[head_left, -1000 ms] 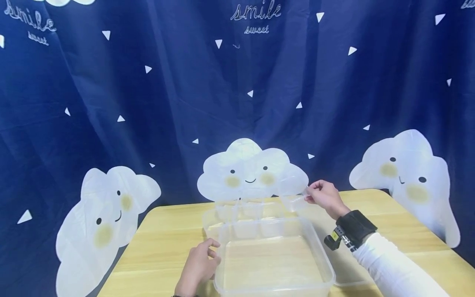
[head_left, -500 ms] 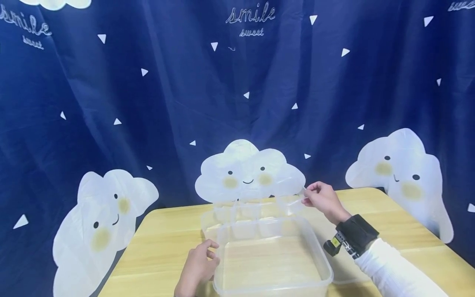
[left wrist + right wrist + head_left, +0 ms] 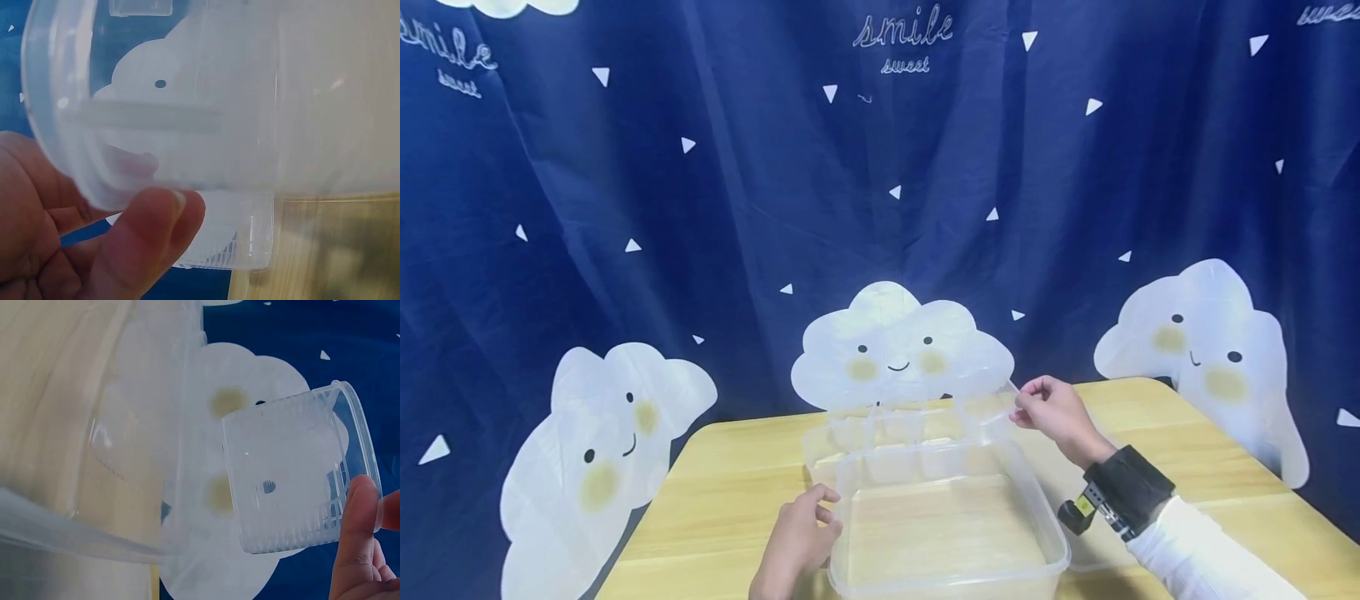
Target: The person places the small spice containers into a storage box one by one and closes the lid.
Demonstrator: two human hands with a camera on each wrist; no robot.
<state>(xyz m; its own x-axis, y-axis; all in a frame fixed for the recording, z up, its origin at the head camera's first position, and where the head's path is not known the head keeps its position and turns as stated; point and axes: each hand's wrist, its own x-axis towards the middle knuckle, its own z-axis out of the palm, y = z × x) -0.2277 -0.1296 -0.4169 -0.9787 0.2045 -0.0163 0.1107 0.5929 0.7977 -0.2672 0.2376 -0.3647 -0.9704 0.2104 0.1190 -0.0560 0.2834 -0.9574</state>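
A large clear plastic storage box (image 3: 940, 533) stands on the table in front of me, its top uncovered. My left hand (image 3: 797, 533) is at its left wall; in the left wrist view the thumb and fingers (image 3: 156, 231) lie loosely against the box's corner. My right hand (image 3: 1060, 417) pinches the rim of a small clear plastic basket (image 3: 287, 475) with slotted sides, between thumb and finger. That basket hangs tilted above the back of the table, behind the big box. Its outline is faint in the head view.
Behind the big box stand more clear plastic compartments (image 3: 838, 442), hard to tell apart through its wall. A flat translucent sheet or lid (image 3: 1097, 542) lies on the wooden table (image 3: 722, 492) to the right. A blue curtain (image 3: 760, 167) with cloud faces hangs behind.
The right hand and the small basket have dipped slightly over the last half second. The left hand stays beside the big box. The whole head view has shifted a little.
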